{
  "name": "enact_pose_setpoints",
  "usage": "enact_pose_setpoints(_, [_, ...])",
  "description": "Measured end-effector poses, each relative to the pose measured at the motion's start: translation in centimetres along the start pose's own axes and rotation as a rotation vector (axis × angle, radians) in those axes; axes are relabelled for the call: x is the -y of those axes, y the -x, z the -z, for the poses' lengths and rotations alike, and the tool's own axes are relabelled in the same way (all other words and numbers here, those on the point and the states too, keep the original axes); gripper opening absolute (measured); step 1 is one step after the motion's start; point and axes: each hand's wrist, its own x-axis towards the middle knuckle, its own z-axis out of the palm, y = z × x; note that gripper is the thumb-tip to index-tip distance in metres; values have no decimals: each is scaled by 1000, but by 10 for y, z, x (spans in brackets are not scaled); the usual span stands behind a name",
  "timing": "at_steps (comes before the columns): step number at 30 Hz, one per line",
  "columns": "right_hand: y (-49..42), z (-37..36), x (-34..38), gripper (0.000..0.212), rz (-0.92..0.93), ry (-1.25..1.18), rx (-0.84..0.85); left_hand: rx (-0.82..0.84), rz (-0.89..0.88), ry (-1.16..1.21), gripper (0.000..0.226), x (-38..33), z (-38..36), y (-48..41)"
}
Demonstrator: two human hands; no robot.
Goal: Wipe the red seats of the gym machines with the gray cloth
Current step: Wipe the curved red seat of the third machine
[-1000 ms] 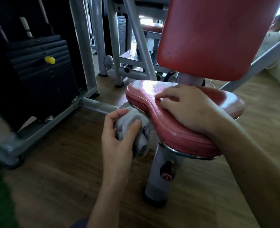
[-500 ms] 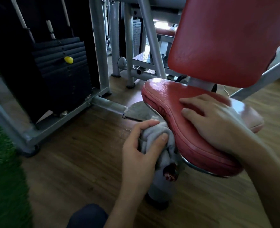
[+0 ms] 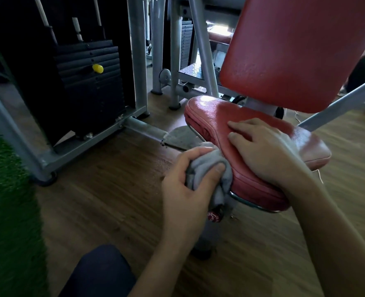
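Head view. The red seat (image 3: 216, 116) lies flat on its post, below the tilted red backrest (image 3: 295, 50). Its long axis runs from upper left to lower right, and its rounded end points left toward the weight stack (image 3: 87, 82). The gray cloth (image 3: 205, 170) is bunched into a wad whose long axis runs top to bottom. It is pressed against the seat's near side edge, and its lower tail hangs just above a red knob (image 3: 214, 216). The left hand (image 3: 183, 189) grips the cloth, with the fingers (image 3: 198, 151) curled over its top and the thumb laid across its front. The right hand (image 3: 267, 151) rests on the seat top with fingers extended leftward, holding nothing. The wooden floor (image 3: 113, 189) lies beneath.
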Motion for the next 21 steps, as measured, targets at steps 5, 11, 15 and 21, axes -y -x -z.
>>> enact_pose_setpoints(5, [-1, -1, -1, 42, 5, -8, -10, -70, 107, 15, 22, 6, -7, -31])
enact_pose_setpoints(11, [-4, 4, 3, 39, 15, -7, -9, -32, 58, 19, 26, 4, -3, 6])
enact_pose_setpoints(15, [-12, 8, 9, 34, 7, -7, -62, -26, 51, -72, 24, 9, -3, -36])
enact_pose_setpoints(21, [-6, 3, 4, 20, 48, -28, -68, -170, 31, -172, 21, 25, -18, -82])
